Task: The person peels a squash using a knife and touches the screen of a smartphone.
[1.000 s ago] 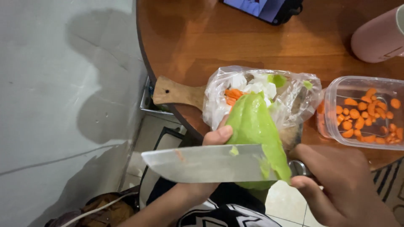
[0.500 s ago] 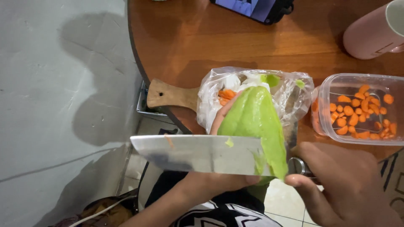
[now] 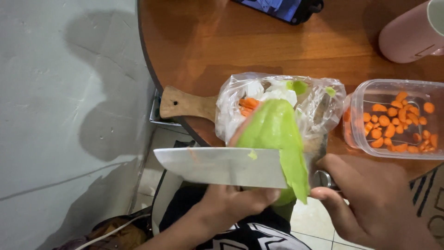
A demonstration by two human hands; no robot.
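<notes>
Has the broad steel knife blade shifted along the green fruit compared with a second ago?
Cannot tell: the broad steel knife blade crosses the green fruit about as before; the camera moved.

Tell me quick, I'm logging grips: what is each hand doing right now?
Left hand: closed around the green vegetable, holding it from below.
Right hand: closed on the handle of the knife, whose blade lies against the vegetable.

A home kitchen corner — round wooden table (image 3: 222, 41), cutting board (image 3: 185, 104), tub of carrot slices (image 3: 397, 122), tiled floor (image 3: 152, 157).
</notes>
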